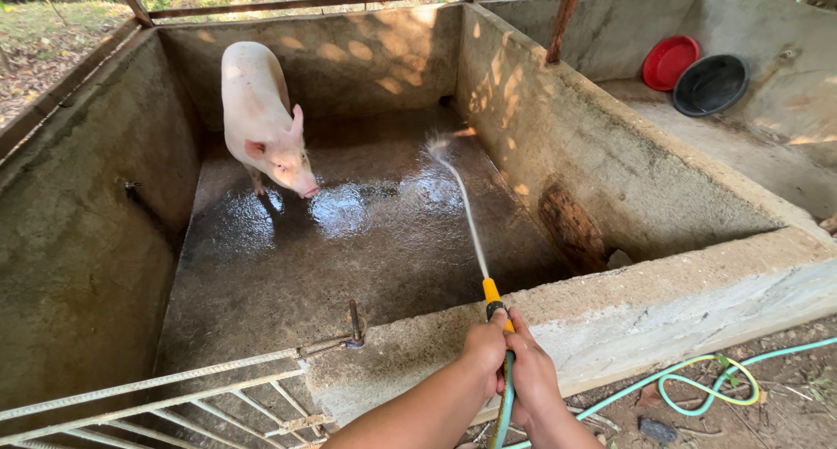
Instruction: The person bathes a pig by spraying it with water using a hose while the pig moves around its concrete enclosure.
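Green hose (504,405) in my grip, low centre of the frame, running down out of view. Yellow nozzle (492,292) with a black collar sticks up past my fingers, tilted up-left. Thin water jet (466,209) arcs toward the upper middle and hits the wet pen floor.

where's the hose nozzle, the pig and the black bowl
hose nozzle (492,293): head view, on its yellow tip
pig (253,100): head view, on the middle of its back
black bowl (711,85): head view, on its inner hollow

2 bare forearms, no sleeves; hands ungloved, ringless.
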